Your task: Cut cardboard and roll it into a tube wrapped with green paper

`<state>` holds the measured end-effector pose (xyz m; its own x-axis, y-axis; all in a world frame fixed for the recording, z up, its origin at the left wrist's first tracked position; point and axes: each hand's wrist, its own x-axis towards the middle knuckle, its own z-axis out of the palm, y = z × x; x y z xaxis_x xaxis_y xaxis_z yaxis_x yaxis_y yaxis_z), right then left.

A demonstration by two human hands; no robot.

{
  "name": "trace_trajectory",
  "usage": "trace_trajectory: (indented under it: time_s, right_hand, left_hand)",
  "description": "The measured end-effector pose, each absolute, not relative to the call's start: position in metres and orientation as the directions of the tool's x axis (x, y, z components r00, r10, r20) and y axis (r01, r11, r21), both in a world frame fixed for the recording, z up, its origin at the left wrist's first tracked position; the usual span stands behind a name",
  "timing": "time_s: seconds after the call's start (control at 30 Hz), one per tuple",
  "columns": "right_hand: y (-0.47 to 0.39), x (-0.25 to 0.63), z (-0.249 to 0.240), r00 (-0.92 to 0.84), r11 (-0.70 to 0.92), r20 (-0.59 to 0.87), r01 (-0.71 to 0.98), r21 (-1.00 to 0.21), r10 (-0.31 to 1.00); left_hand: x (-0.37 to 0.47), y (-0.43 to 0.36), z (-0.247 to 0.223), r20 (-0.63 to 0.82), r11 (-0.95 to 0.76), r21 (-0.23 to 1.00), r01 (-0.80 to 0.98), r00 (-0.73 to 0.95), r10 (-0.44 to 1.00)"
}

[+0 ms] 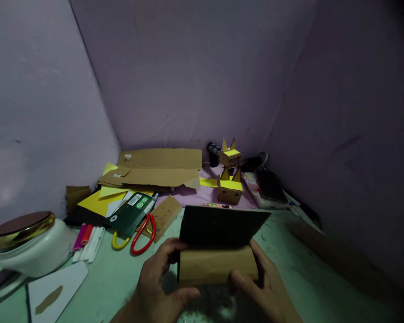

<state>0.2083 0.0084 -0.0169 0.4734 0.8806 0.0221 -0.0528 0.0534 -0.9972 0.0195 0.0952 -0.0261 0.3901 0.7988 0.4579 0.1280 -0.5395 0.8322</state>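
Note:
A brown cardboard roll lies crosswise between my hands near the front of the table. A stiff black sheet rises behind it, touching its upper edge; whether the two are joined I cannot make out. My left hand holds the left end, fingers curled behind and the thumb below the front edge. On the right end, my right hand presses its thumb against the front of the roll while its fingers wrap behind. The fingertips of both hands are partly hidden.
Red-and-yellow-handled scissors lie left of my hands, near several markers and a white teapot. Flattened cardboard sits at the back. Two small eared boxes stand behind the black sheet. A dark phone-like slab is right.

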Motion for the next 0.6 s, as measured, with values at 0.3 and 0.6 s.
trace_trajectory:
  time_s: [0.3,0.6]
  right_hand:
    - [0.001,0.210,-0.022,0.466,0.017,0.013,-0.005,-1.000,0.885]
    - [0.002,0.209,-0.027,0.458,0.010,-0.028,-0.080,-0.997,0.888]
  left_hand:
    - [0.019,0.102,-0.019,0.533,-0.675,0.713,0.188,0.480,0.697]
    - [0.023,0.093,-0.026,0.567,-0.724,0.624,0.294,0.468,0.678]
